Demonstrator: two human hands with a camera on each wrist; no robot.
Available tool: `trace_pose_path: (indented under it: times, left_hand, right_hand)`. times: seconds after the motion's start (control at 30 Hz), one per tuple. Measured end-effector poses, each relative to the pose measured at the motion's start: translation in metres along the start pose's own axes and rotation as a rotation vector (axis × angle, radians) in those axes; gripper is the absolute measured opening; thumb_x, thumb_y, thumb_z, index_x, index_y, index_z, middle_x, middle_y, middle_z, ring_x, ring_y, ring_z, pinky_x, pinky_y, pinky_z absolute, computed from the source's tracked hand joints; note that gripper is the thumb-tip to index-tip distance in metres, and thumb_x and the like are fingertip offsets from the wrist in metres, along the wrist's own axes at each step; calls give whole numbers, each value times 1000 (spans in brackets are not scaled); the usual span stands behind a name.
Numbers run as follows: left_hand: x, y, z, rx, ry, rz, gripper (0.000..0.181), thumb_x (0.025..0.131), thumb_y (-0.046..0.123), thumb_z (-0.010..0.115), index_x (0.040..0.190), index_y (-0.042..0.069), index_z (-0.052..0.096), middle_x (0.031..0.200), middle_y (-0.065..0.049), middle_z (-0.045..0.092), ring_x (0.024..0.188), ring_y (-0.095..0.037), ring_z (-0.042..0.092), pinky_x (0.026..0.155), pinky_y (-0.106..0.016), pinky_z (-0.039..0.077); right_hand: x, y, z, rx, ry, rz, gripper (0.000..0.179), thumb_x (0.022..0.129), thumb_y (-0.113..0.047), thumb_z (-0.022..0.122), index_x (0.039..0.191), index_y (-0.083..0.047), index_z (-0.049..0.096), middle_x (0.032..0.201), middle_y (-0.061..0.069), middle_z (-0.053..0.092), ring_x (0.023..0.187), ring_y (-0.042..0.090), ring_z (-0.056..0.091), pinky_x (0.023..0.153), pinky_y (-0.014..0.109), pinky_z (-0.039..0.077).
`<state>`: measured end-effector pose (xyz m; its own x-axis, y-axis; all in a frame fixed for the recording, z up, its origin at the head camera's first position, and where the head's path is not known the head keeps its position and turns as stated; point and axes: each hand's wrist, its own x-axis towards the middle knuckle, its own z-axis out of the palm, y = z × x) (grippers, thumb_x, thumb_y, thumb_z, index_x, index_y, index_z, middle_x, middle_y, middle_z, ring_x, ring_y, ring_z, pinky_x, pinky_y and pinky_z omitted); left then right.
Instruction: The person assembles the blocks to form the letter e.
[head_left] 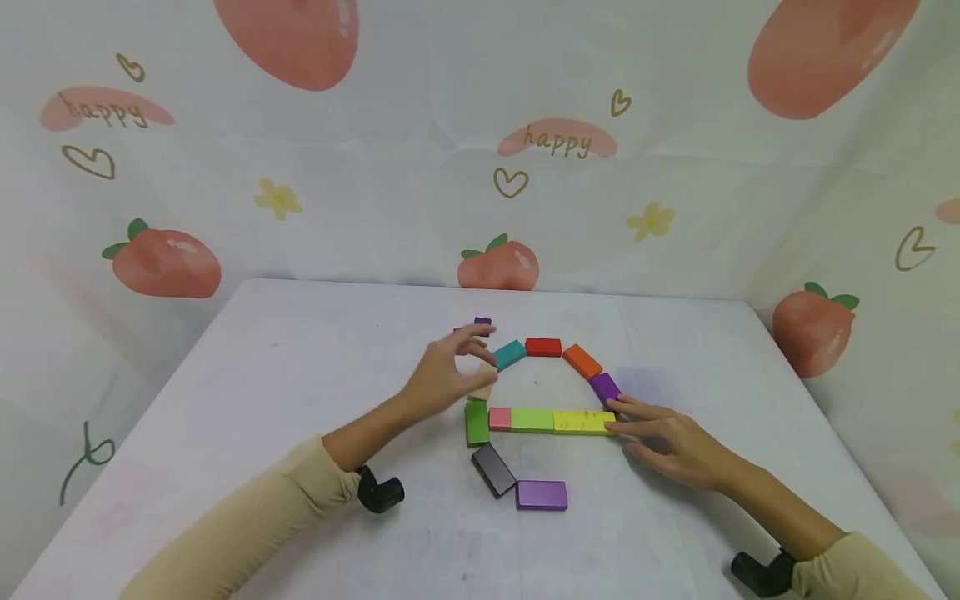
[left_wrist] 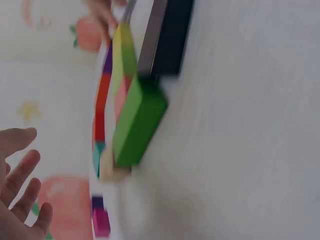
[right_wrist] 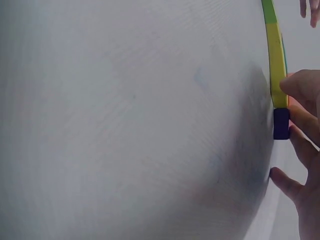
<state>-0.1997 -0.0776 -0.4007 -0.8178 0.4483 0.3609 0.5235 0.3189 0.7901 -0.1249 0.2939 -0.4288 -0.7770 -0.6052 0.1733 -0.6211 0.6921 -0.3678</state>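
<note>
My left hand (head_left: 442, 379) is raised beside the cream block (head_left: 480, 390), its fingers spread around nothing in the left wrist view. The fingers of my right hand (head_left: 678, 442) extend to the right end of the yellow block (head_left: 577, 422) and to a purple block (head_left: 604, 387); in the right wrist view they touch both. A pink block (head_left: 499, 419) and a light green block (head_left: 532, 420) continue the yellow block's row. Above it curve a teal block (head_left: 510, 355), a red block (head_left: 543, 347) and an orange block (head_left: 582, 361).
A green block (head_left: 476, 423) stands at the row's left end. Below it lie a dark grey block (head_left: 493, 470) and a lighter purple block (head_left: 542, 495). Behind my left hand are a small dark purple block (head_left: 483, 321) and a magenta block (left_wrist: 101, 222). A printed cloth (head_left: 390, 208) hangs behind the white table.
</note>
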Motion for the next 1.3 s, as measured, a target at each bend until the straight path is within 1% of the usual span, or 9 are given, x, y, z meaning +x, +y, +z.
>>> trace_pose_path:
  times: [0.07, 0.17, 0.33, 0.53, 0.7, 0.8, 0.93, 1.1, 1.3]
  left_hand:
    - [7, -11, -11, 5, 68, -36, 58, 84, 7, 79, 137, 7, 54, 100, -11, 75, 113, -27, 62, 100, -57, 45]
    - [16, -27, -25, 13, 134, -73, 58, 85, 6, 78, 138, 5, 53, 105, -15, 74, 118, -29, 58, 100, -55, 45]
    - [23, -49, -38, 42, 174, -147, 64, 85, 7, 78, 143, 5, 49, 115, -18, 71, 128, -33, 52, 104, -54, 43]
    - [30, -65, -42, 31, 135, -260, 73, 85, 6, 78, 148, 6, 42, 118, -20, 69, 138, -36, 41, 108, -55, 38]
    - [35, -70, -39, 34, 83, -320, 77, 85, 7, 78, 151, 7, 38, 120, -19, 69, 127, -37, 54, 108, -55, 38]
    - [37, -73, -36, 61, 61, -329, 79, 84, 7, 79, 152, 6, 37, 120, -19, 69, 127, -37, 54, 112, -56, 32]
    - [39, -75, -32, 95, 49, -324, 79, 84, 7, 79, 151, 6, 37, 120, -18, 69, 136, -37, 44, 115, -60, 24]
    - [40, -75, -27, 106, 36, -329, 77, 85, 5, 77, 152, 7, 38, 122, -16, 69, 136, -36, 45, 115, -60, 24]
    - [40, -77, -23, 123, 46, -323, 74, 86, 2, 75, 150, 6, 40, 121, -15, 70, 130, -34, 51, 115, -56, 27]
  right_hand:
    - [0, 0, 0, -6, 2, -1, 37, 85, -9, 75, 121, -16, 74, 143, 8, 56, 132, 37, 50, 95, 56, 48]
    - [-1, 0, 0, -14, 0, -1, 37, 85, -8, 74, 121, -16, 74, 143, 8, 57, 131, 37, 50, 94, 56, 48]
    - [0, 1, 0, -13, 3, -6, 37, 86, -7, 73, 122, -16, 74, 143, 8, 56, 131, 37, 51, 95, 56, 48]
    - [0, 1, 1, -15, 6, -11, 37, 85, -7, 74, 121, -17, 74, 143, 8, 57, 131, 36, 51, 95, 56, 48]
    - [1, 1, 0, -10, 1, -3, 37, 86, -8, 74, 122, -16, 74, 143, 8, 56, 132, 36, 50, 95, 56, 48]
    - [1, 0, 0, -2, -3, 3, 37, 86, -7, 73, 122, -16, 73, 143, 8, 56, 132, 37, 50, 95, 56, 48]
    - [2, 0, 1, 8, -2, 1, 36, 87, -7, 72, 122, -15, 74, 143, 9, 57, 132, 38, 50, 95, 57, 47]
    - [2, 0, 1, 2, 5, -10, 36, 86, -6, 73, 121, -16, 74, 142, 8, 57, 131, 37, 50, 95, 56, 47]
    - [1, 1, 0, -14, 6, -18, 37, 86, -7, 74, 121, -16, 74, 142, 9, 57, 132, 36, 50, 94, 56, 48]
